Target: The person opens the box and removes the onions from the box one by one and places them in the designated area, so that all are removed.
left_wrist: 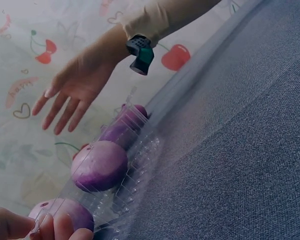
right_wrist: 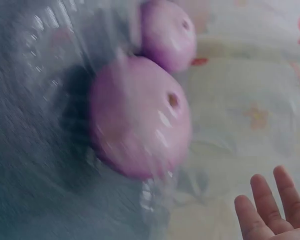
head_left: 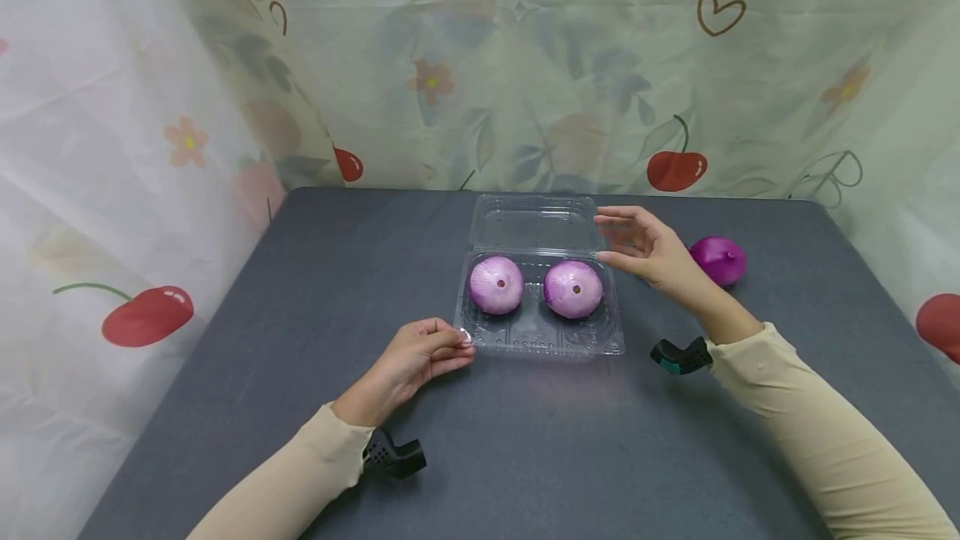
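Two purple onions (head_left: 497,285) sit side by side in a clear plastic clamshell container (head_left: 536,350), whose lid (head_left: 534,223) lies folded back on the far side. At the container's near left corner, my left hand (head_left: 408,361) pinches the rim between thumb and fingers. My right hand (head_left: 645,248) hovers beside the far right corner near the lid, its fingers extended and holding nothing. In the right wrist view its fingers (right_wrist: 270,210) are spread apart, away from the nearer onion (right_wrist: 140,117). A darker purple onion (head_left: 717,261) lies on the table behind my right wrist.
The dark grey table (head_left: 540,457) ends at a patterned fabric backdrop (head_left: 517,82) just behind the lid. More patterned fabric (head_left: 90,190) hangs along the left and right sides. A black camera mount (head_left: 397,455) hangs below the left wrist, and another (head_left: 681,355) below the right.
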A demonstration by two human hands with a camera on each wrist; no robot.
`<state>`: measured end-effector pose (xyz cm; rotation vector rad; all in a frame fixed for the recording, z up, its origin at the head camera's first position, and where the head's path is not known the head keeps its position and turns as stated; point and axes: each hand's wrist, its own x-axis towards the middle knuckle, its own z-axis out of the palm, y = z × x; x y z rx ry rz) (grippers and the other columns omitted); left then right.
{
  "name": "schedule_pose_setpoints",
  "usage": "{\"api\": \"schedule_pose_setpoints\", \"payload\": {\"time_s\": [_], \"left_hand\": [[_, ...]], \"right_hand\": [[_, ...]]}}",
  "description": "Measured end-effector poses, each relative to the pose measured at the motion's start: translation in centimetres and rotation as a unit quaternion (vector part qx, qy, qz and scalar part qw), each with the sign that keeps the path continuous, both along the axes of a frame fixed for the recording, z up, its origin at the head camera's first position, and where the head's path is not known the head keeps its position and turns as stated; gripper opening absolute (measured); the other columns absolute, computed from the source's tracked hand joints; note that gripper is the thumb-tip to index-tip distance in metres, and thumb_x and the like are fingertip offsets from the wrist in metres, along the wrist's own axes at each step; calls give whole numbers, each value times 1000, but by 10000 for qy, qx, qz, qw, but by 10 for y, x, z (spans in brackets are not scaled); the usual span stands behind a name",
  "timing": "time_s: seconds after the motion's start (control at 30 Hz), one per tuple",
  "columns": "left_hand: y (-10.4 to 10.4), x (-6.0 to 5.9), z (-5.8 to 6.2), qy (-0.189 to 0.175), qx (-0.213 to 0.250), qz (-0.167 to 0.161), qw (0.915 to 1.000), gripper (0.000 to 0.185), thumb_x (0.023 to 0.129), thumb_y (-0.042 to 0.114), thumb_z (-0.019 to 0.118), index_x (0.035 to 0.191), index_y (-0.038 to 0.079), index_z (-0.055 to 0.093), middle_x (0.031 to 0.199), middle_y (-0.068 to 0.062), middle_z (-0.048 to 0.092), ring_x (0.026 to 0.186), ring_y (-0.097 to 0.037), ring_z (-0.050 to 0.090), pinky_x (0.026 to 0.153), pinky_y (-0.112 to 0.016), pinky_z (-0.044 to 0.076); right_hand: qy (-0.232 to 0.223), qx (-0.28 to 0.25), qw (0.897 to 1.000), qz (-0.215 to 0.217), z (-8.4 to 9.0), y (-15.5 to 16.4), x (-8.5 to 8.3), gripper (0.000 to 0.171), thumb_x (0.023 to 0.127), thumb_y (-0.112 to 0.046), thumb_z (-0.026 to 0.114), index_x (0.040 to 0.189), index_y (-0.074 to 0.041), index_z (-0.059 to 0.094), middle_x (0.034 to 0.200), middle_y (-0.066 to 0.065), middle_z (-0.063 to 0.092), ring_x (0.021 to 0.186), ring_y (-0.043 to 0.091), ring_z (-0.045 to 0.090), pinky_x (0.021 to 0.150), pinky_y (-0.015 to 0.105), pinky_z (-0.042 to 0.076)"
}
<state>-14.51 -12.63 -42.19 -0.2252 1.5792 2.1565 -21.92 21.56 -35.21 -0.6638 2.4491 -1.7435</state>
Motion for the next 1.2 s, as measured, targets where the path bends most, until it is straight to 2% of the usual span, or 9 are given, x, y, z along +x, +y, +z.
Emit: {"api": "schedule_pose_setpoints", "payload": {"time_s": [0.07, 0.13, 0.27, 0.7, 1.03, 1.2], "left_hand": [[0, 0, 0, 2, -8, 4, 10000, 14, 92, -4, 57, 81, 3, 60, 81, -9, 68, 79, -17, 70, 81, -34, 60], [0, 0, 0, -9, -2, 8, 10000, 14, 92, -4, 57, 81, 3, 60, 81, -9, 68, 79, -17, 70, 81, -34, 60], [0, 0, 0, -22, 17, 12, 10000, 14, 92, -4, 57, 81, 3, 60, 81, -9, 68, 80, -18, 70, 82, -34, 60], [0, 0, 0, -59, -13, 57, 10000, 12, 92, -5, 56, 83, 2, 59, 81, -9, 68, 79, -17, 70, 81, -34, 60], [0, 0, 0, -58, 20, 28, 10000, 12, 91, -5, 57, 83, 2, 60, 80, -9, 68, 78, -17, 70, 81, -34, 60], [0, -1, -1, -56, 4, 36, 10000, 11, 91, -5, 57, 83, 1, 60, 80, -9, 68, 78, -17, 70, 81, -34, 60]], "right_hand": [[-68, 179, 9997, 138, -4, -5, 0, 60, 89, -9, 69, 141, -3, 40, 139, 8, 50, 132, 31, 46, 111, 37, 41], [-205, 273, 9991, 238, -8, -9, 0, 60, 89, -10, 70, 140, -3, 40, 141, 13, 47, 133, 35, 43, 112, 48, 37], [-446, 461, 9973, 369, -15, -15, -2, 61, 88, -13, 72, 139, -3, 41, 144, 17, 44, 135, 38, 41, 112, 56, 35], [-763, 1033, 9895, 668, -22, -25, -11, 64, 84, -16, 76, 138, -9, 44, 144, 18, 45, 136, 38, 40, 114, 55, 32], [-722, 1447, 9783, 1291, -25, -34, -10, 59, 84, -16, 76, 135, -6, 48, 143, 21, 46, 134, 37, 42, 111, 57, 36], [-655, 1654, 9720, 1534, -27, -36, -9, 58, 83, -15, 77, 134, -5, 50, 140, 17, 50, 128, 34, 48, 111, 55, 38]]}}
